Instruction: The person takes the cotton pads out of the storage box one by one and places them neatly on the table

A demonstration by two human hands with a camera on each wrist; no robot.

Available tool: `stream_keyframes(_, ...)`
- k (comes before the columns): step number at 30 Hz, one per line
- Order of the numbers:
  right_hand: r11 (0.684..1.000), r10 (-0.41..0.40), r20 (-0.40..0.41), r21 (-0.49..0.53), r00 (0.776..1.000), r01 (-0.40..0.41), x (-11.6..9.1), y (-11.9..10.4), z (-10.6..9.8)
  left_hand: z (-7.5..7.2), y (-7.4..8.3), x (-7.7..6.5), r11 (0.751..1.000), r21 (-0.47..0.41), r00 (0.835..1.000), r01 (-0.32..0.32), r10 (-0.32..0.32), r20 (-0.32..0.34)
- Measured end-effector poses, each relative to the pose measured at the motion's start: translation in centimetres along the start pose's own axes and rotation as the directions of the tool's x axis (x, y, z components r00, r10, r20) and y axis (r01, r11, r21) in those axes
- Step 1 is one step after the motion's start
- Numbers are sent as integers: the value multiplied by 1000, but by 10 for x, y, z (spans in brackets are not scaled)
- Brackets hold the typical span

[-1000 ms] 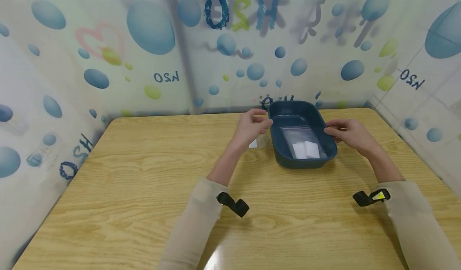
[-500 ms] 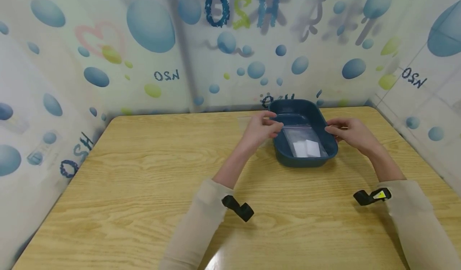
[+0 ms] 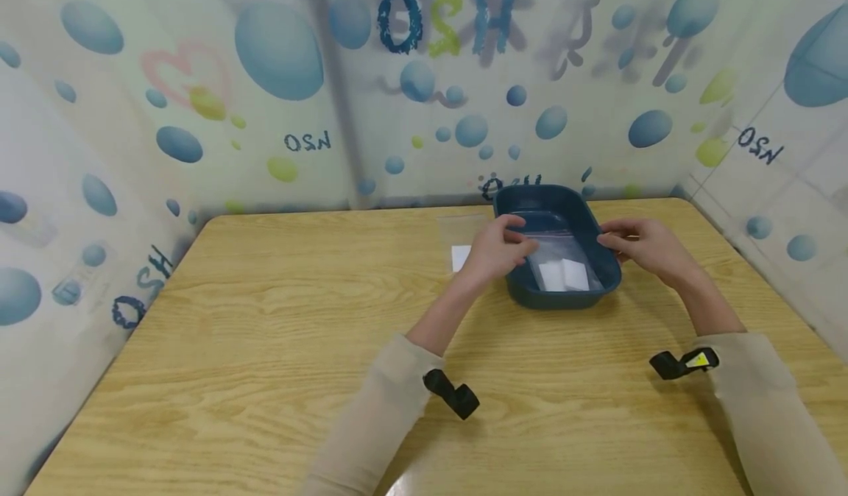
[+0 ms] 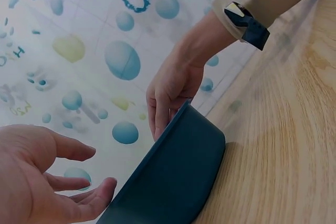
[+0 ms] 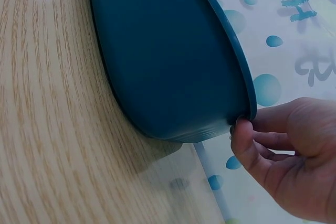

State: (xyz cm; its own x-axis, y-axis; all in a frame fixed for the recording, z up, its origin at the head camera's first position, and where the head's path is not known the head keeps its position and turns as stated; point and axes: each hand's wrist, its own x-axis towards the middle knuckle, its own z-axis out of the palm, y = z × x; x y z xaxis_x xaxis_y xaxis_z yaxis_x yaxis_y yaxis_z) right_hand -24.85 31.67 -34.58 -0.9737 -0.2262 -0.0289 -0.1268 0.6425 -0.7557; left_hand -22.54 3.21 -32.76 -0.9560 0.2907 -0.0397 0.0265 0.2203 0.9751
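Observation:
A dark blue plastic tub (image 3: 566,299) stands near the table's back edge, right of centre. Inside it lies a clear zip bag (image 3: 555,246) with white pieces (image 3: 573,275) in it. My right hand (image 3: 641,246) pinches the tub's right rim; in the right wrist view the thumb is outside the wall, right under the lip. My left hand (image 3: 495,249) hovers over the left rim, fingers loosely bent and nothing between them. In the left wrist view its fingertips (image 4: 107,186) are close to the rim of the tub (image 4: 173,166).
Left of the tub, partly behind my left hand, a second clear bag (image 3: 457,224) with a white piece (image 3: 460,257) lies on the wooden table (image 3: 265,334). A patterned wall covering (image 3: 265,157) rises directly behind the table, and another at the right side.
My left hand has moved right and slightly toward me, from beside the tub's left rim to over it, baring the bag on the table. The right hand and tub stay put.

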Motion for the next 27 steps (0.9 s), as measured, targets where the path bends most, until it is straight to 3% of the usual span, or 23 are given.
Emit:
stream_keyframes(10,1000,-6,-13,-8,1000,6,0,1,0,12,2,4,998,57,1000,18,-18,10)
stream_keyframes(27,1000,-29,-19,7,999,29,-3,0,0,39,9,12,966,209,985,154,-166,41)
